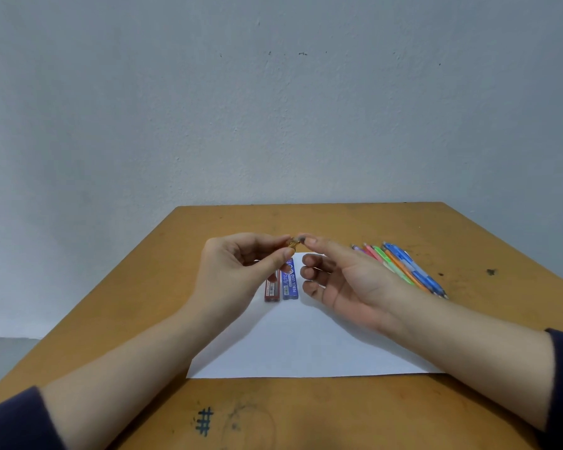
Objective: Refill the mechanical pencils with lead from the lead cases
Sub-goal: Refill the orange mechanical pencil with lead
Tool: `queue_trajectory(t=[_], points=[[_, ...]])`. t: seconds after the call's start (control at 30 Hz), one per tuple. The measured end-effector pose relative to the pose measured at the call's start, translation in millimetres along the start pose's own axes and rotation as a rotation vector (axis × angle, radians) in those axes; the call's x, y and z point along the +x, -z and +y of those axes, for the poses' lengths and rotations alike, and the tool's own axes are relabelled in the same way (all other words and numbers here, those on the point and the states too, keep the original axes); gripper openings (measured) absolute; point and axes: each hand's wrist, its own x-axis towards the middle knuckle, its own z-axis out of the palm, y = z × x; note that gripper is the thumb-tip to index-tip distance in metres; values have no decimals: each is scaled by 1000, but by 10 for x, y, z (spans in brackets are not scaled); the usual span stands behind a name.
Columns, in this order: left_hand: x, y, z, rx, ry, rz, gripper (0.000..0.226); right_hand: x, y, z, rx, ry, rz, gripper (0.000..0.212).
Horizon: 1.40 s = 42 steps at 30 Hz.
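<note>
two hands meet on a small amber piece (293, 243), held above the lead cases.
left hand (238, 271) curls round the piece, pinching it; below, on the white paper (306, 345), a red lead case (272, 292) and a blue lead case (290, 287) lie side by side, contents unseen; right hand (348, 277) pinches the piece's end, other fingers loose; mechanical pencils (400, 263) lie bunched toward the right edge of the table (403, 222).

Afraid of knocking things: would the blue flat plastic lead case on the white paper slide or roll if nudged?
Likely slide, not roll: the blue plastic lead case lies flat on the white paper. Small and slim, probably light.
</note>
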Motion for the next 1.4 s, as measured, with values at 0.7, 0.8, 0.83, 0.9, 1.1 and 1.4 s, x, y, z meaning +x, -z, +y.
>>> queue_trajectory(t=[0.7,0.8,0.83,0.9,1.1,1.4], points=[[18,16,-25,36,15,1,18,-1,87,-67,-646,602,102,16],[25,20,-37,50,16,-11,17,6,98,-81,-733,669,107,17],[26,22,-40,62,12,-17,17,11,100,-82,-761,688,106,18],[25,27,-52,90,-2,-27,18,23,108,-76,-803,705,89,19],[22,45,-79,141,-35,-45,17,37,134,-62,-824,694,70,15],[39,68,-118,175,-33,-58,18,64,168,-116,-809,582,26,9]])
